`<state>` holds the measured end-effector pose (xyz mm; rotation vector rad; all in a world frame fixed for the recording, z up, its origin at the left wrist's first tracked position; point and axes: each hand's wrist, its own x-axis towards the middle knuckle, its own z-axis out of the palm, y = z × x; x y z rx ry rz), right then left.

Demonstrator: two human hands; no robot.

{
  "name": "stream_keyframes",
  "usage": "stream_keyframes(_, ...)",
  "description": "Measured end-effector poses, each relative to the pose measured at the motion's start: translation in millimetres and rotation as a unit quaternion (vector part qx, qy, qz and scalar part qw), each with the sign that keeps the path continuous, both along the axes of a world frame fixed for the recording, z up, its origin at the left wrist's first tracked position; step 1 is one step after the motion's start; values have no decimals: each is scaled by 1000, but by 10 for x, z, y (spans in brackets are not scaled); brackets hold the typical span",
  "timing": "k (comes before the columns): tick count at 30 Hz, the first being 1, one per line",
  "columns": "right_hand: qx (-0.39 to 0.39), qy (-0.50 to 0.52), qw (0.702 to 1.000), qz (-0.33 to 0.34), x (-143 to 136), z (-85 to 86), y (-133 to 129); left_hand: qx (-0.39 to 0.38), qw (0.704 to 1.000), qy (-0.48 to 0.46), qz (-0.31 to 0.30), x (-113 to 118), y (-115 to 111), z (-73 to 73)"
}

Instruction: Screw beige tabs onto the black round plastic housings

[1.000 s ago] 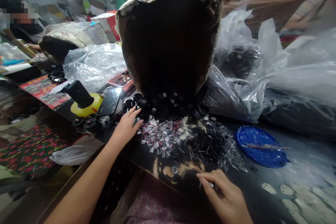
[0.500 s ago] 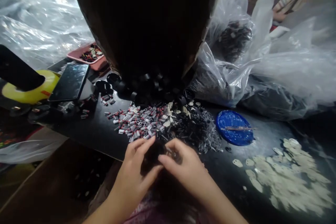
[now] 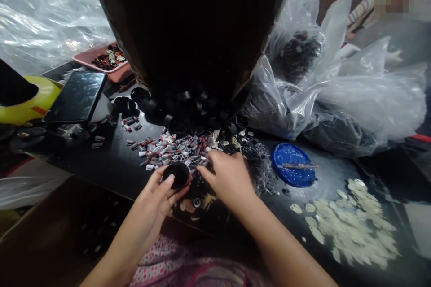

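Observation:
My left hand (image 3: 158, 195) is closed around a round, hollow black cap (image 3: 176, 176), its opening tilted up and the thumb over the rim. To its right, my right hand (image 3: 229, 175) reaches down at the edge of the heap of small grey-and-red cylinders (image 3: 182, 149). Its thumb and forefinger are apart, and I see nothing held between them; the other fingers are hidden. Just beyond that hand lie cream flat pieces (image 3: 218, 139) and a heap of thin dark pieces (image 3: 261, 161). A small ring-shaped part (image 3: 196, 202) lies near the table's front edge.
A large dark container (image 3: 202, 22) opens toward me, with black caps spilling out (image 3: 182, 112). At left are a phone (image 3: 76, 96), a yellow roll (image 3: 43, 94) and a pink tray (image 3: 117, 71). Rightward are a blue lid (image 3: 292, 154), cream pieces (image 3: 357, 228) and plastic bags (image 3: 289, 103).
My hands were together around a dark object; they have parted. The left has turned the black cap open side up, while the right has moved forward to the heap.

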<state>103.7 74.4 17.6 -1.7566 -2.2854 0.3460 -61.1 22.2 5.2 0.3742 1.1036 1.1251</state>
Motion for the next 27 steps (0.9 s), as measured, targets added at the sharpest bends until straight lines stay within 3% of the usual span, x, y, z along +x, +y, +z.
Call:
stream_keyframes(8,-22,50,998,-7,93,36,-73,11,999,-33,30,84,75,-13)
stream_keyframes(13,-113,255,959,-45,138,96,-331,-4,995,-98,-18,177,-41,21)
stream_keyframes(16,-142,286,945,-68,144,87,-464,10,994,-103,-41,239,-126,7)
stream_keyframes(20,-110,229,966,-36,156,59,-493,16,998,-55,-9,247,-162,-32)
stream_keyframes(23,-40,77,996,-6,135,30,-425,18,998,-50,22,240,-135,-47)
stream_keyframes(27,-7,-60,998,19,70,-14,-307,4,994,-101,41,302,-74,-53)
